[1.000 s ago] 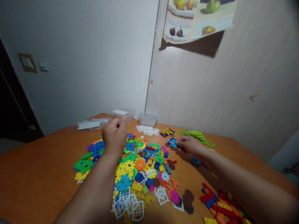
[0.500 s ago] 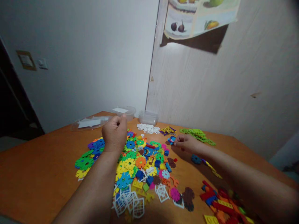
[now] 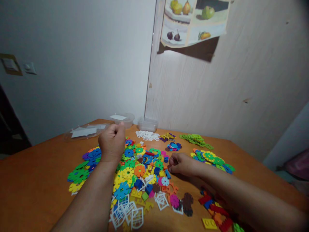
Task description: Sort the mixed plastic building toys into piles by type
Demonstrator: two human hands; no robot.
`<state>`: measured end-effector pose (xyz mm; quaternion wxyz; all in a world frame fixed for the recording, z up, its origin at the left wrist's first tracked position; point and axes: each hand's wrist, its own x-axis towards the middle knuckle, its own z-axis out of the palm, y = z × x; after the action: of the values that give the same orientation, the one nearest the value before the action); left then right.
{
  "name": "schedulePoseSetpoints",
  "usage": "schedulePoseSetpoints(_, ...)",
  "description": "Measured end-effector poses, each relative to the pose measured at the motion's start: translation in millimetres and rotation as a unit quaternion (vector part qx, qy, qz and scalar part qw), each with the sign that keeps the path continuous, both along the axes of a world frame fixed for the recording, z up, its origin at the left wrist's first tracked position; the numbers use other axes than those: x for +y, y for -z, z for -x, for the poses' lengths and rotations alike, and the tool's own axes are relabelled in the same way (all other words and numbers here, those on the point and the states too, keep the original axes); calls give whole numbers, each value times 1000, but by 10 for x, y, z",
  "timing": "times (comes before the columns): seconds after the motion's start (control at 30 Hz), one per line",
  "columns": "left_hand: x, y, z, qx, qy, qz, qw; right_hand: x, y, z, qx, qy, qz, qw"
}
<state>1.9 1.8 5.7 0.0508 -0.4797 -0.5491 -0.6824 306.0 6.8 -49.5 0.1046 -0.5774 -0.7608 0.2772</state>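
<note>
My left hand (image 3: pixel 112 141) is closed in a fist above the mixed pile of plastic pieces (image 3: pixel 127 174); whatever its curled fingers hold is hidden. At the pile's right edge my right hand (image 3: pixel 181 164) has its fingers pinched together low over the table, close to a blue brick (image 3: pixel 167 174). What lies between those fingertips cannot be made out. Notched snowflake discs, bricks and white lattice window pieces (image 3: pixel 130 212) make up the pile. Behind the right hand lies a small group of blue, pink and brown discs (image 3: pixel 173 147).
Sorted groups surround the pile: white lattice pieces (image 3: pixel 147 135), yellow and purple pieces (image 3: pixel 167 137), green pieces (image 3: pixel 196 140), larger snowflake discs (image 3: pixel 212 159) and bricks (image 3: pixel 217 209). Clear plastic containers (image 3: pixel 148 124) and a clear lid (image 3: pixel 84 131) stand toward the wall.
My right hand has moved from the small disc group at the back toward me, to the mixed pile's right edge. My left fist stays over the pile; the view has shifted slightly.
</note>
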Motion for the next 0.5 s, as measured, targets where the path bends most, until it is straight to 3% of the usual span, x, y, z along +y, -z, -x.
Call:
schedulePoseSetpoints(0.3,0,4,3,-7,10,1,1000,17,69,37,71,2,-22,997)
schedulePoseSetpoints(0.5,-12,-8,-2,-6,7,5,1000,109,24,48,169,5,12,986)
